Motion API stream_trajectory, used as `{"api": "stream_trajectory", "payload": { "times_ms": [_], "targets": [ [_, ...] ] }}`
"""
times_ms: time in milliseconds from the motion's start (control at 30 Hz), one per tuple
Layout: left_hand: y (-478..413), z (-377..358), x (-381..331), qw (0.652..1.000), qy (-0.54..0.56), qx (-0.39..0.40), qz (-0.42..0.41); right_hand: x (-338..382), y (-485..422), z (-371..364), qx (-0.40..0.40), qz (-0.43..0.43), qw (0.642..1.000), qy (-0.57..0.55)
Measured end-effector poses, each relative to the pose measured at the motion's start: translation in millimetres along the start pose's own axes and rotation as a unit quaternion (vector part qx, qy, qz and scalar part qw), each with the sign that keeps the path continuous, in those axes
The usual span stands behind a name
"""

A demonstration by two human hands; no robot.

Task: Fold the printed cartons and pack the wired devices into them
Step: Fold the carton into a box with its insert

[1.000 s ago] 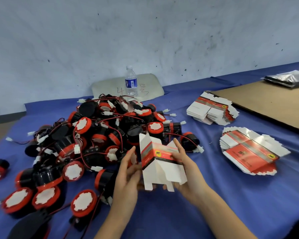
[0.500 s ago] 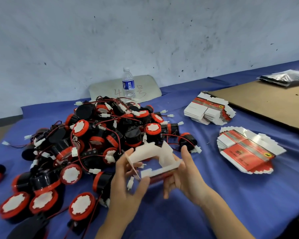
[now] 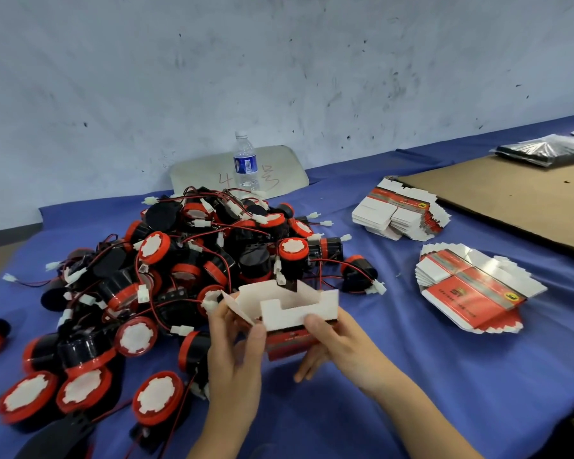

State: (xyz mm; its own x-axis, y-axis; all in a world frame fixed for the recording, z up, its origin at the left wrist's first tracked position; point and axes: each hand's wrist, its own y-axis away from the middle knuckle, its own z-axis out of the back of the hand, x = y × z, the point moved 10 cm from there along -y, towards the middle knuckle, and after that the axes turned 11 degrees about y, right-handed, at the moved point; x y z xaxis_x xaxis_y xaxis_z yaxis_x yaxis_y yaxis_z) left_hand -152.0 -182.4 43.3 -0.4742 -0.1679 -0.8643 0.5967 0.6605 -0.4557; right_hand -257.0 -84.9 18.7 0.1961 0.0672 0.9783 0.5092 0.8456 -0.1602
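Note:
I hold a half-folded red-and-white printed carton [image 3: 292, 313] just above the blue table cloth, its white end flaps turned up towards me. My left hand [image 3: 236, 356] pinches a side flap at the carton's left end between thumb and fingers. My right hand [image 3: 338, 346] grips the carton's right side, thumb on the white flap and fingers under the red body. A big heap of black-and-red round wired devices [image 3: 186, 276] lies behind and to the left of the carton. Flat printed cartons lie in two stacks on the right, the near stack [image 3: 471, 293] and the far stack [image 3: 401, 213].
A water bottle [image 3: 246, 160] stands behind the heap, in front of a pale board [image 3: 285, 173] leaning on the wall. A brown cardboard sheet [image 3: 517, 200] covers the table's far right, with a dark plastic bag [image 3: 544, 152] on it. Blue cloth [image 3: 411, 359] covers the table.
The carton has been turned from upright with its red printed side showing to lying with its open white end flaps up. Both hands shifted their hold and are folding the flaps.

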Motion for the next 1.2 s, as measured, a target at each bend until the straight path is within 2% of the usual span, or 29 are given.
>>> {"api": "stream_trajectory", "payload": {
  "times_ms": [67,133,267,333,433,533,667,967,1200],
  "targets": [
    [-2,5,-5,1.000,-0.023,-0.006,-0.014,2,-1,2,-0.028,0.020,0.999,0.019],
    [-3,-1,-9,0.999,-0.017,0.020,-0.026,5,-1,1,-0.033,0.039,0.998,0.034],
    [-2,-12,-6,0.998,-0.037,0.040,-0.024,2,3,-7,-0.025,0.050,0.987,0.151],
    [1,-13,-4,0.998,-0.047,0.040,-0.025,-1,4,-4,-0.043,0.045,0.974,0.220],
    [3,-11,-8,0.997,-0.061,0.029,-0.035,14,8,1,-0.102,0.094,0.944,0.299],
    [7,-15,-11,0.996,-0.071,0.031,-0.035,25,8,5,-0.128,0.122,0.958,0.225],
    [10,-16,-4,0.997,-0.065,0.042,-0.014,26,7,4,-0.105,0.127,0.980,0.109],
    [12,-16,0,0.999,-0.007,0.022,0.038,36,16,14,-0.169,0.168,0.958,0.156],
    [11,-15,0,0.999,0.025,0.027,0.030,44,21,15,-0.201,0.201,0.944,0.170]
  ]
}}
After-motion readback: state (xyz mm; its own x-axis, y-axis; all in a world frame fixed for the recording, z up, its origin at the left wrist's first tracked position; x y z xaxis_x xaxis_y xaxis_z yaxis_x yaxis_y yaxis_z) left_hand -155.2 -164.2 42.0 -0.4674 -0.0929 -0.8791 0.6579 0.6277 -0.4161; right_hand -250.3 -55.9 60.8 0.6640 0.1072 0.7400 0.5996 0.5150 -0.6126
